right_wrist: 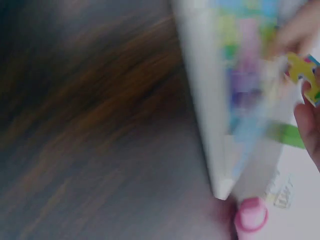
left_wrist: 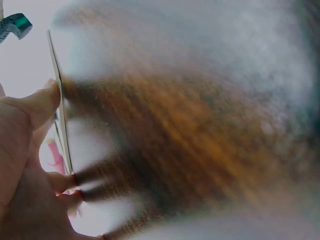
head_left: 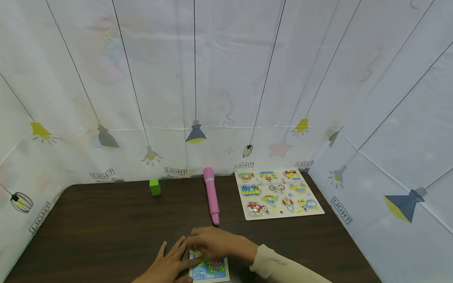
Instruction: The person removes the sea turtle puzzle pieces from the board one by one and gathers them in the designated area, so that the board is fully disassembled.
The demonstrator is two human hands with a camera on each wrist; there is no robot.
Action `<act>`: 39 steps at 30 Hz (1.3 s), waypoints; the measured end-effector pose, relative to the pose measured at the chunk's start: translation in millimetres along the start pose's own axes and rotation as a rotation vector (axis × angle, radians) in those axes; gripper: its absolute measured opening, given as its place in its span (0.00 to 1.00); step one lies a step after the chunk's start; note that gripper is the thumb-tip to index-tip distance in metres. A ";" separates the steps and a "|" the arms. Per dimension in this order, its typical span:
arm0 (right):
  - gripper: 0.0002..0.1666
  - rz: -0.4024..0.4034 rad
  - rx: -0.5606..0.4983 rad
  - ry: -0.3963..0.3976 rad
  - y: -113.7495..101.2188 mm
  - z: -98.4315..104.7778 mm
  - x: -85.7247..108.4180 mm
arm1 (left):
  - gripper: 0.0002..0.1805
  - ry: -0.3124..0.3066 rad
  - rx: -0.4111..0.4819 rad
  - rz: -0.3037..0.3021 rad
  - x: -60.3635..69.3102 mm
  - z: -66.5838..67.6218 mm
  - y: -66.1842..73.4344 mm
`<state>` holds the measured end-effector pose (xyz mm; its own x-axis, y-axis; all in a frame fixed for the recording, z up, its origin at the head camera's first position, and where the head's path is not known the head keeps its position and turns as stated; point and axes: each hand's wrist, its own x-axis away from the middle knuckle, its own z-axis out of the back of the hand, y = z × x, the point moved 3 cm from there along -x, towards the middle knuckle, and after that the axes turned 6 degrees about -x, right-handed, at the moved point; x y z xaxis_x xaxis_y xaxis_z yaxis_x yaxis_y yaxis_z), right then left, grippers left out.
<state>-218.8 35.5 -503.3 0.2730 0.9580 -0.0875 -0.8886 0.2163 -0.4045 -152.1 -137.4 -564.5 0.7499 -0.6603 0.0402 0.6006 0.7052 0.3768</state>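
Observation:
A small jigsaw puzzle in a pale tray lies at the table's front edge, its upper part hidden by the hands. My left hand lies at the puzzle's left side with fingers spread. In the left wrist view its thumb touches the tray's thin edge, and its fingertips are down on the tabletop. Over the puzzle's top end, my right hand pinches a loose jigsaw piece, mostly yellow, held above the tray in the right wrist view. The puzzle's picture is blurred there.
Beyond the hands lies a pink marker-shaped stick. A green cube stands near the table's back edge. At the back right is a white board with vehicle pictures. Printed curtains enclose the dark wooden table.

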 end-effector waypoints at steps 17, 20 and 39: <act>0.07 -0.422 -0.298 0.114 58.8 50.4 82.7 | 0.30 -0.012 0.009 0.028 3.2 11.1 1.3; 0.08 -0.444 -0.212 0.068 64.4 45.6 86.3 | 0.30 -0.002 0.011 0.025 3.5 9.5 0.8; 0.12 -0.372 0.328 0.198 49.4 21.7 76.2 | 0.31 -0.022 0.008 0.022 3.5 6.4 4.4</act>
<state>-249.9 123.2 -510.2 0.6275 0.7585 -0.1758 -0.7786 0.6122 -0.1378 -148.6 -138.3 -556.8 0.7568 -0.6500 0.0695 0.5813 0.7178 0.3833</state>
